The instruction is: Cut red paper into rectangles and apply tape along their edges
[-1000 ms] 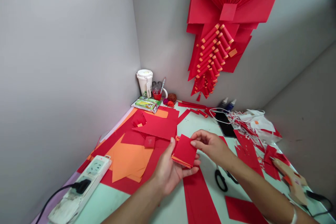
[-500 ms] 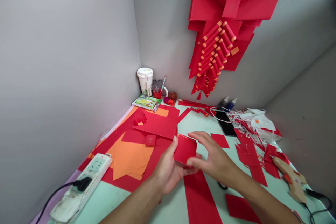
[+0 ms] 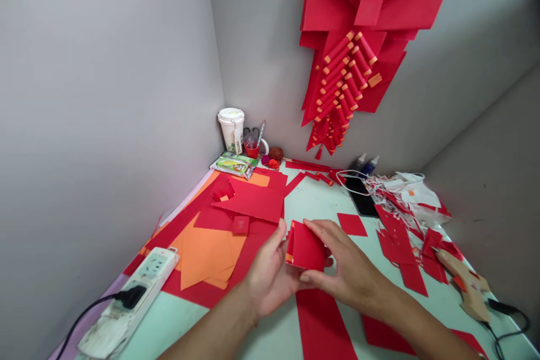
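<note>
**A:** What have the hands got?

**B:** On my feed, both grip one thing: a stack [image 3: 306, 247] of red paper squares, with an orange edge showing on its left side. My left hand [image 3: 270, 273] clasps it from the left, thumb up along the edge and fingers underneath. My right hand [image 3: 350, 270] closes on it from the right, forefinger across the top edge and thumb at the bottom corner.

**A:** And where is the stack?

**B:** It is held tilted between the two hands, lifted off the table [image 3: 320, 202]. A red strip [image 3: 320, 326] lies on the table below the hands.

**A:** What's around it?

**B:** An orange sheet [image 3: 206, 253] lies to the left on red paper, with a power strip [image 3: 126, 304] further left. A loose square [image 3: 352, 224] lies just beyond my right hand. A glue gun [image 3: 464, 287] is well off to the right.
</note>
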A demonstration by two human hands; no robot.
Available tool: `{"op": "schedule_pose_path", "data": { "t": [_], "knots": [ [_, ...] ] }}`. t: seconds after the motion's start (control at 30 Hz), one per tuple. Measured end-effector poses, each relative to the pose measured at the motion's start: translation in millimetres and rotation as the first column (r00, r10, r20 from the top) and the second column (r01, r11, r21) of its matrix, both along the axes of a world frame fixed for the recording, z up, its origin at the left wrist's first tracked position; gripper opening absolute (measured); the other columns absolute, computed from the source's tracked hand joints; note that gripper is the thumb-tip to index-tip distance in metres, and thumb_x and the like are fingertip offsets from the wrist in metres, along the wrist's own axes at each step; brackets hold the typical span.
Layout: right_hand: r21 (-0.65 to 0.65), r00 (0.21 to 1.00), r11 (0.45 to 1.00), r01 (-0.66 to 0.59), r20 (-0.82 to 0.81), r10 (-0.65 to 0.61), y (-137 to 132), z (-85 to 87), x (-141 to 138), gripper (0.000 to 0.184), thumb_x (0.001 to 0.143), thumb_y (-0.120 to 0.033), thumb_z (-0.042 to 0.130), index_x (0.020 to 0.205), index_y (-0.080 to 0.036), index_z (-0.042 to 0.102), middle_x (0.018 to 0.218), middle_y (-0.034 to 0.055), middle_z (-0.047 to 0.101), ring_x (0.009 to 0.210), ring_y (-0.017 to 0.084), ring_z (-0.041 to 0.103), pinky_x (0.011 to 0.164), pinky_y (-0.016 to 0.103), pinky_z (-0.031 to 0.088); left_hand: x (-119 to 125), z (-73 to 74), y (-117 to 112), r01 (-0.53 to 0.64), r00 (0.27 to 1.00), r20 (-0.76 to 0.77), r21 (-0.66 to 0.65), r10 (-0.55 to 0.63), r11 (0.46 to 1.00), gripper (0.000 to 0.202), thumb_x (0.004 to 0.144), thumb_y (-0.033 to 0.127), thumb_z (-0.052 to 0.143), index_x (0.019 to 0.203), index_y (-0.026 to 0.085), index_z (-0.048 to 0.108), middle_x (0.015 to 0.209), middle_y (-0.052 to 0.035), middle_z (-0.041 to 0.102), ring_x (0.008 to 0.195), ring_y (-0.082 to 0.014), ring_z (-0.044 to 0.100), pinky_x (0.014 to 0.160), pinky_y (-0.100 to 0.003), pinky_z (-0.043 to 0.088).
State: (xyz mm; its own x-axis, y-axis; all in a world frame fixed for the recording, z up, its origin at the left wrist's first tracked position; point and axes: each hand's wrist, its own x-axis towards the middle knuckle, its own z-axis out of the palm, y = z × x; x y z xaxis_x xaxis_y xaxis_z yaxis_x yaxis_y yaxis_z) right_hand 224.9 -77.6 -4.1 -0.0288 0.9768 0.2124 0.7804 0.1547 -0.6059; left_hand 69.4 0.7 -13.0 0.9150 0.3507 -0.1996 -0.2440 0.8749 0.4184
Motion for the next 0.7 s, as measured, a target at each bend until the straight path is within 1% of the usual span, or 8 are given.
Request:
{"op": "schedule_pose_path", "data": {
  "t": [0.07, 0.17, 0.27, 0.33, 0.43, 0.5, 0.6, 0.7],
  "knots": [
    [0.003, 1.000, 1.000, 0.014, -0.026, -0.014, 0, 0.9, -1, 0.076, 0.073, -0.027, 0.073, 0.140, -0.022, 0.038, 0.134, 0.0114, 0.048, 0.124, 0.027, 0.046, 0.105, 0.044, 0.041, 0, -1.5, 1, 0.008, 1.000, 0.007, -0.011, -0.008, 1.000, 0.060, 0.096, 0.058, 0.032, 0.120, 0.012, 0.063, 0.099, -0.0145, 0.071, 0.079, -0.0224, 0.066, 0.067, -0.030, 0.045],
    [-0.011, 0.997, 1.000, -0.002, -0.077, 0.001, 1, 2.8, -1, 0.076, 0.072, -0.025, 0.073, 0.139, -0.023, 0.039, 0.134, 0.0108, 0.048, 0.123, 0.027, 0.047, 0.104, 0.045, 0.043, 0, -2.5, 1, -0.001, 1.000, -0.001, -0.001, 0.001, 1.000, 0.054, 0.097, 0.052, 0.035, 0.117, 0.011, 0.064, 0.104, -0.0159, 0.071, 0.093, -0.0252, 0.067, 0.074, -0.031, 0.047],
    [-0.046, 0.991, 0.999, -0.008, -0.132, 0.001, 2, 6.2, 0, 0.074, 0.072, -0.023, 0.073, 0.138, -0.026, 0.040, 0.134, 0.0099, 0.048, 0.121, 0.027, 0.050, 0.103, 0.046, 0.044, 0, -2.6, 0, -0.020, 1.000, -0.015, 0.027, 0.021, 0.999, 0.054, 0.097, 0.052, 0.037, 0.119, 0.011, 0.064, 0.111, -0.0171, 0.069, 0.102, -0.0262, 0.065, 0.078, -0.031, 0.047],
    [-0.067, 0.988, 0.998, -0.013, -0.156, 0.002, 2, 8.3, 0, 0.073, 0.072, -0.023, 0.073, 0.137, -0.026, 0.041, 0.133, 0.0098, 0.048, 0.120, 0.027, 0.051, 0.102, 0.046, 0.045, -1, -2.6, 0, -0.031, 0.999, -0.028, 0.049, 0.032, 0.998, 0.053, 0.096, 0.052, 0.039, 0.121, 0.011, 0.063, 0.114, -0.0179, 0.068, 0.105, -0.0272, 0.065, 0.079, -0.032, 0.048],
    [-0.095, 0.984, 0.995, -0.013, -0.177, -0.004, 1, 9.3, -1, 0.076, 0.070, -0.023, 0.075, 0.138, -0.025, 0.041, 0.134, 0.0107, 0.046, 0.121, 0.028, 0.050, 0.105, 0.047, 0.042, -2, -2.3, 1, -0.028, 0.998, -0.058, 0.068, 0.032, 0.997, 0.050, 0.096, 0.049, 0.042, 0.121, 0.011, 0.062, 0.115, -0.0193, 0.067, 0.105, -0.0294, 0.065, 0.075, -0.032, 0.049],
    [-0.104, 0.980, 0.995, 0.003, -0.199, -0.023, -1, 9.0, -1, 0.078, 0.069, -0.025, 0.077, 0.138, -0.024, 0.042, 0.137, 0.0114, 0.044, 0.124, 0.028, 0.048, 0.107, 0.047, 0.039, -2, -1.5, 1, -0.023, 0.997, -0.077, 0.058, 0.027, 0.998, 0.050, 0.096, 0.049, 0.042, 0.121, 0.010, 0.062, 0.113, -0.0198, 0.068, 0.103, -0.0304, 0.066, 0.073, -0.033, 0.050],
    [-0.094, 0.969, 0.995, 0.015, -0.244, -0.038, -4, 11.8, 3, 0.078, 0.069, -0.030, 0.078, 0.138, -0.026, 0.042, 0.141, 0.0107, 0.040, 0.130, 0.028, 0.042, 0.110, 0.046, 0.037, -2, 0.9, 2, -0.033, 0.995, -0.092, 0.019, 0.034, 0.999, 0.052, 0.095, 0.051, 0.043, 0.121, 0.010, 0.062, 0.108, -0.0186, 0.070, 0.099, -0.0299, 0.067, 0.080, -0.038, 0.050],
    [-0.061, 0.970, 0.998, 0.010, -0.243, -0.025, -8, 24.4, 14, 0.077, 0.073, -0.031, 0.076, 0.141, -0.029, 0.039, 0.145, 0.0085, 0.038, 0.136, 0.027, 0.037, 0.111, 0.043, 0.036, -3, 3.0, 3, -0.046, 0.994, -0.102, -0.015, 0.045, 0.999, 0.048, 0.095, 0.048, 0.043, 0.116, 0.010, 0.064, 0.105, -0.0159, 0.072, 0.093, -0.0284, 0.068, 0.085, -0.045, 0.049]
  ]
}}
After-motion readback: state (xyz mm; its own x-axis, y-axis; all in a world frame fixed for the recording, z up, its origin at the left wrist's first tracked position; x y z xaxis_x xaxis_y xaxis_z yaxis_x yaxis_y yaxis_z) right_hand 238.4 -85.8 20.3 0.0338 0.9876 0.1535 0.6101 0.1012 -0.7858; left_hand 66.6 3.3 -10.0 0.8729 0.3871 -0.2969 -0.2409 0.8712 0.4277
